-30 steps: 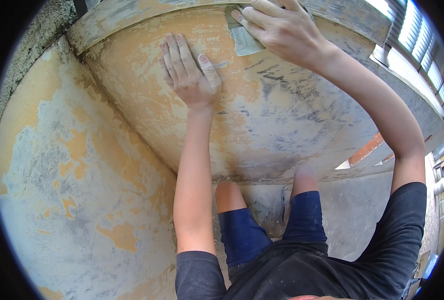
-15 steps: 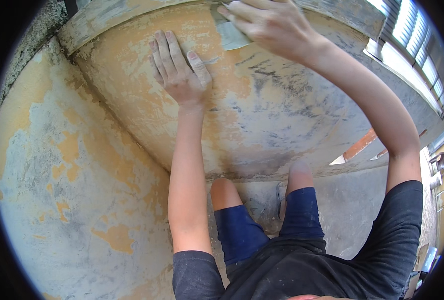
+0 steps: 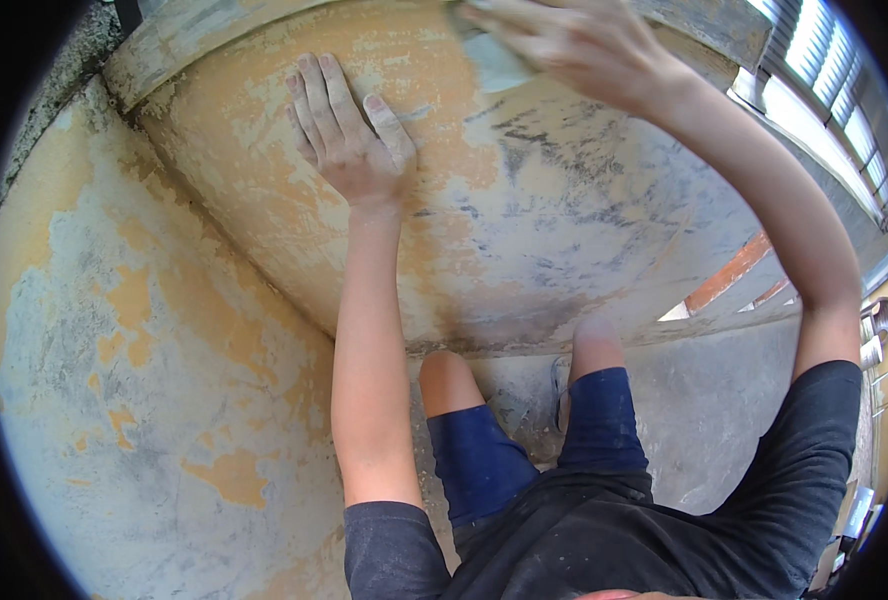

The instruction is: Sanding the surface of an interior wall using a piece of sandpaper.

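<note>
My left hand lies flat with fingers spread on a worn wall of peeling yellow paint and grey patches. My right hand is raised higher near the top of the view, blurred, and pressed on a small pale grey sheet, like sandpaper, held against the wall. Dark grey scuff marks cover the wall below the sheet.
A side wall with flaking yellow and grey paint meets this one at a corner on the left. A weathered beam runs along the top. My knees in blue shorts are over a grey concrete floor. A louvred window is at the upper right.
My right hand has moved upward along the wall with the sheet. The left hand stays flat on the wall while the view has shifted slightly.
</note>
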A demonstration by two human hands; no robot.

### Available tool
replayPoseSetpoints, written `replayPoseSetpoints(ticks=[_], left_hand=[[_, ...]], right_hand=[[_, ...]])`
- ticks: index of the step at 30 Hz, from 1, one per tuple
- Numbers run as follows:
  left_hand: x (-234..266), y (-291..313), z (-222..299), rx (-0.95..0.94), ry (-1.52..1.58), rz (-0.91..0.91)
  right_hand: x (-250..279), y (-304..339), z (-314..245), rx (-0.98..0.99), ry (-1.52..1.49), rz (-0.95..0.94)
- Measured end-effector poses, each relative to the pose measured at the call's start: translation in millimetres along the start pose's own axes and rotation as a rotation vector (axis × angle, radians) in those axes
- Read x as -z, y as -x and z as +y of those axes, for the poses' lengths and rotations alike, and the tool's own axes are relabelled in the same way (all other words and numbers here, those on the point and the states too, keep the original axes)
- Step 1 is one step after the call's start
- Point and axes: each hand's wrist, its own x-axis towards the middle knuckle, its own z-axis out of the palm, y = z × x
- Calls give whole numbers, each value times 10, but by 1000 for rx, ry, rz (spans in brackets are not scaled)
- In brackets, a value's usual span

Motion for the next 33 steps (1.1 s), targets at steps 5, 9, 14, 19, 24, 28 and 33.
replayPoseSetpoints(ticks=[5,9,14,19,24,28,33], left_hand=[[-21,-58,78,-5,-13,27],[-27,-35,65,0,-14,21],[-15,-11,21,-16,27,16],[-49,-54,109,-11,7,40],[-63,-12,79,-8,8,38],[-7,-32,13,-16,12,29],[-66,-61,90,-20,-9,40]], right_hand=[[204,620,212,14,138,10],[167,-83,24,19,100,-71],[-114,219,10,-1,50,84],[185,641,195,11,114,135],[-182,-54,35,47,110,232],[59,193,83,6,49,-52],[306,611,275,30,106,13]])
